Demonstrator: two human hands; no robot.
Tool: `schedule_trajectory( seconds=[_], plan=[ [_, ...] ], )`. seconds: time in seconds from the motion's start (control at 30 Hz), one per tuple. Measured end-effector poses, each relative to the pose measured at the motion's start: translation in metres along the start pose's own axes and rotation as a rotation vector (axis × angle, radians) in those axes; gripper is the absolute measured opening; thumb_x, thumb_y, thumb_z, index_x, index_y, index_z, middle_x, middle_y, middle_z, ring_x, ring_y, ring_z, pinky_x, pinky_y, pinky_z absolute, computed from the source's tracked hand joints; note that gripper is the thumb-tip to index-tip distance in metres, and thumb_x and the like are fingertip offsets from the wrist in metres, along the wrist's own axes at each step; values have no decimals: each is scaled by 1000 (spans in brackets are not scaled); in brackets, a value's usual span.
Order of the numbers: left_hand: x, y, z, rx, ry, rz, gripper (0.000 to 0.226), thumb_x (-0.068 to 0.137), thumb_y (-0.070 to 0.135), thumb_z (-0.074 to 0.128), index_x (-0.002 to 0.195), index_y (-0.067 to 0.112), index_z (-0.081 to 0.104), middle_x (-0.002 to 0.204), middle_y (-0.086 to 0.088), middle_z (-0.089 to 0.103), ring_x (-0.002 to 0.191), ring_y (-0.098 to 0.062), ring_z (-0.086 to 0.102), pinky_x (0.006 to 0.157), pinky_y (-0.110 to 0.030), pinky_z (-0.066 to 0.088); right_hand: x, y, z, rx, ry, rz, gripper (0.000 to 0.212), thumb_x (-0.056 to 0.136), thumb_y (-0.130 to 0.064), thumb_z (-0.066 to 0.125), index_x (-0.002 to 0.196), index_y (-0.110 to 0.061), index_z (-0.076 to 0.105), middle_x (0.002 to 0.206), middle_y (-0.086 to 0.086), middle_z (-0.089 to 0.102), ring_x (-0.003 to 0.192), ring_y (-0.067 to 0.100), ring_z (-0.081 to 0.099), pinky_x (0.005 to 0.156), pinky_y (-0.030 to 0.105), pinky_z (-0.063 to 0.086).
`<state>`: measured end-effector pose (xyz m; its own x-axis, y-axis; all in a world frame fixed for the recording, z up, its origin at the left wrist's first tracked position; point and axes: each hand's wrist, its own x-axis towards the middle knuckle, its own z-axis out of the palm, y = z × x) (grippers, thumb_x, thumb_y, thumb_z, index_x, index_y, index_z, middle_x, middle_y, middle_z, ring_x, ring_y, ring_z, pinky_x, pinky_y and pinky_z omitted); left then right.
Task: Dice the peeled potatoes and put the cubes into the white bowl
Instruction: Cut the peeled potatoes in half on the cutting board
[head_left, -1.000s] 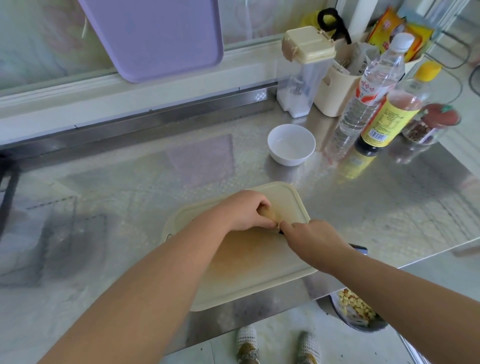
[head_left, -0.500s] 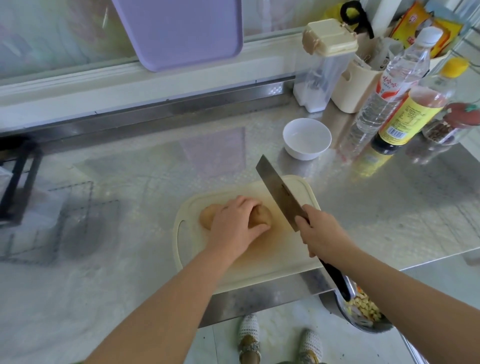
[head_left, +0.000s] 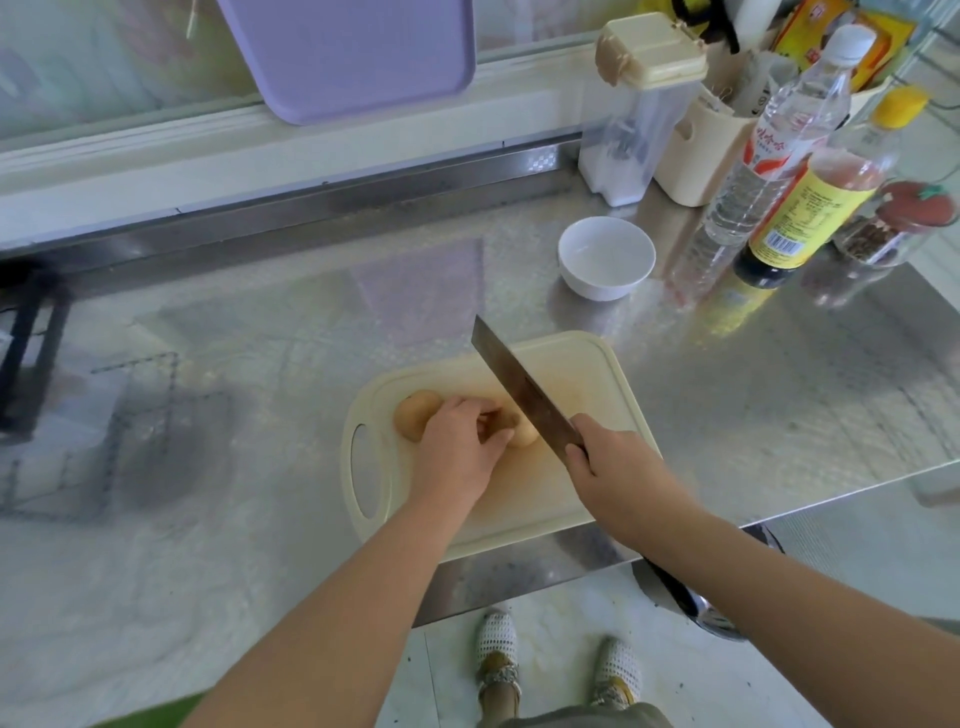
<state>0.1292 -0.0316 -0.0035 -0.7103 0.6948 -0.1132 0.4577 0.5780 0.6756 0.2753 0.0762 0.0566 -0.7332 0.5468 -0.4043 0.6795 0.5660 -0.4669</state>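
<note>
Potatoes (head_left: 417, 415) in left-right row under left hand (head_left: 457, 452)

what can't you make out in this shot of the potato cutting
Head view:
Right potato: mostly covered by the left hand; cut or whole is unclear.
Cleaver: handle hidden in the right hand; whether the edge touches the potato cannot be told.
Metal bowl below the counter: mostly behind the right forearm.
Bottle labels: text too small and blurred.
</note>
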Motion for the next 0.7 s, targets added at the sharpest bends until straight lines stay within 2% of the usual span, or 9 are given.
schedule_trajectory(
  seconds=[0.23,0.37,0.57,0.7],
  plan=[
    [-2,2,3,-59,35,-41,29,85,30,74,112,21,68,106,7,65,88,-6,63,87,-25,53,-5,-3,8,-26,-5,2,15,106,-26,32,95,-20,41,69,4,53,56,20,49,48,32,31],
    [-3,3,4,-59,44,-35,28,85,30,74,110,21,69,105,6,64,87,-7,63,85,-23,52,-7,-4,8,-35,-8,3,15,106,-26,32,95,-20,41,69,4,53,55,20,48,48,33,32],
    [-3,2,3,-47,46,-21,28,85,31,74,110,19,69,104,5,64,86,-8,62,82,-24,51,-4,-6,13,-136,-26,31,9,105,-19,34,109,-18,42,73,6,57,62,26,57,50,35,41],
    [-2,2,3,-38,41,-9,27,85,33,73,108,19,70,103,5,64,85,-9,63,81,-27,53,0,-10,17,-233,-41,48,15,100,-10,35,113,-18,39,71,3,54,61,24,55,48,33,35]
  ],
)
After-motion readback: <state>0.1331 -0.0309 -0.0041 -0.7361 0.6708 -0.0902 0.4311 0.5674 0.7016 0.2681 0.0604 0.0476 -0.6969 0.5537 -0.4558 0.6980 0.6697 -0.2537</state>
